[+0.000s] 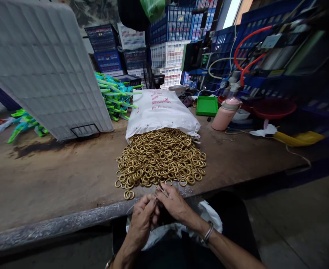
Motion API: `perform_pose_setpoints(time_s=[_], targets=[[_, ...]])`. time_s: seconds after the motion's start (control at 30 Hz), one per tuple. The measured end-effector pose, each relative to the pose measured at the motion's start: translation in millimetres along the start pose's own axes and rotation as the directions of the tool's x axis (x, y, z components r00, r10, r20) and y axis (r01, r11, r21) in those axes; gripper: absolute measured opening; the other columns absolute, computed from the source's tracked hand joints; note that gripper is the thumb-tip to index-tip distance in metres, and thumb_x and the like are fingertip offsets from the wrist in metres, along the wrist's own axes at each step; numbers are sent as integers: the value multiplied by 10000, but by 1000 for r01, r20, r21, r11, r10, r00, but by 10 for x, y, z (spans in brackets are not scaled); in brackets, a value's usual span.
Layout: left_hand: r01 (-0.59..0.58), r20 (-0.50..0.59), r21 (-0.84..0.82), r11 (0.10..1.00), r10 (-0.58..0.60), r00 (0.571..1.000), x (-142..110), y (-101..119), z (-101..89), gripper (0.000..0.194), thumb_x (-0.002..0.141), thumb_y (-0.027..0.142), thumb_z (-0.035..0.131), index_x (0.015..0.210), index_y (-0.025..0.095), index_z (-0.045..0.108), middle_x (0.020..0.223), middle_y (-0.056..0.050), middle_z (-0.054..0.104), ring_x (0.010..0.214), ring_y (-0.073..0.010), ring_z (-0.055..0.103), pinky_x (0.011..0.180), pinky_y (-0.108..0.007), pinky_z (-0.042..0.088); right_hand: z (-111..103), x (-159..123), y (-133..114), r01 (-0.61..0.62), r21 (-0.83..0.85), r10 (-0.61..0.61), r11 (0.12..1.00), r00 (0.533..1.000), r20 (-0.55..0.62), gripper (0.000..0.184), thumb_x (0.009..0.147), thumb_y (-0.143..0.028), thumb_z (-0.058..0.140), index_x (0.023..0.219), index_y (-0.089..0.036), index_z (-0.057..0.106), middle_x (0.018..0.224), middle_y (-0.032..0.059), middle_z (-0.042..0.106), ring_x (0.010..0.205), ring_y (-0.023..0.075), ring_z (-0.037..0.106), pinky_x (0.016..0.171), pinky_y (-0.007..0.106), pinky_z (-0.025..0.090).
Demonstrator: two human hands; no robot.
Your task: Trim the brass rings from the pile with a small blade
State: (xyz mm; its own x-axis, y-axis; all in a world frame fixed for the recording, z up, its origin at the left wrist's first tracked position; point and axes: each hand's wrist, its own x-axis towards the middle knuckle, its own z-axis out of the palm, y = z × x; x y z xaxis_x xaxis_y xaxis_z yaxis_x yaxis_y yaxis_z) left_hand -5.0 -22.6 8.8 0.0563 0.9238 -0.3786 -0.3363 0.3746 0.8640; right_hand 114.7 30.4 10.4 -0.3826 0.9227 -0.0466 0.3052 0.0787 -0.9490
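At the table's front edge my left hand (144,215) is closed in a pinch, its fingertips meeting those of my right hand; what they pinch is too small or hidden to make out. My right hand (173,203) is closed around a thin, dark, slender tool (163,191), whose exact kind I cannot tell. Just beyond both hands lies a heap of brass-coloured rings (161,158), spilling from the mouth of a white woven sack (161,112). A couple of loose rings (129,194) lie near the edge, left of my fingers. Below my hands an open white bag (211,215) is partly covered by my forearms.
A tall white plastic panel (49,67) stands on the left of the wooden table (97,179), beside bright green and blue pieces (114,97). To the right are a pink bottle (226,115), a green tray (207,106) and a red bowl (275,108). Stacked crates (168,54) stand behind.
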Motion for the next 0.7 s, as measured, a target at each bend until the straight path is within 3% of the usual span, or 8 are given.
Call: perform_pose_setpoints(time_s=[0.07,0.17,0.27,0.37,0.5,0.7], targets=[[2,-9,-24,1000,-2,1000,-9,0,7,263,760,427,540,725,176,470,539,67,444,370,-23,301,359,-146,207,-22,-4,15,-22,-8,22,1000,1000,-13,246,841,-315,349,679,-175,470,588,-38,476,562,95,421,549,202,324],[-16,-50,10,1000,17,999,-9,-2,8,267,766,432,530,725,177,462,533,69,448,362,-17,292,349,-138,194,-58,-30,46,10,-194,-18,981,999,-40,210,827,-259,350,664,-180,458,568,-31,467,536,100,413,530,208,294],[-25,-84,34,999,28,996,12,-8,2,288,742,452,551,718,183,449,529,70,462,362,-17,311,349,-129,205,-79,-79,84,117,-408,-100,905,993,64,108,724,-127,395,717,-184,487,591,-20,503,550,109,434,536,213,263],[-15,-121,39,999,20,992,31,-9,0,338,681,483,600,724,188,441,510,76,466,362,-22,331,354,-127,221,-72,-113,114,162,-550,-103,819,985,136,201,654,-82,398,784,-188,508,631,-3,554,568,121,460,544,223,238],[-63,-141,84,994,75,987,31,4,6,343,666,484,608,704,181,453,503,71,474,368,-27,342,363,-137,237,-52,-104,86,152,-655,-65,740,986,155,278,648,-75,375,862,-189,511,695,20,602,595,135,492,550,238,220],[-89,-161,141,986,112,981,-19,53,21,361,651,504,610,658,178,457,492,59,485,352,-35,348,348,-150,229,-61,-89,-7,105,-708,56,698,978,200,344,637,-75,384,943,-167,510,704,38,622,603,154,525,544,248,222]])
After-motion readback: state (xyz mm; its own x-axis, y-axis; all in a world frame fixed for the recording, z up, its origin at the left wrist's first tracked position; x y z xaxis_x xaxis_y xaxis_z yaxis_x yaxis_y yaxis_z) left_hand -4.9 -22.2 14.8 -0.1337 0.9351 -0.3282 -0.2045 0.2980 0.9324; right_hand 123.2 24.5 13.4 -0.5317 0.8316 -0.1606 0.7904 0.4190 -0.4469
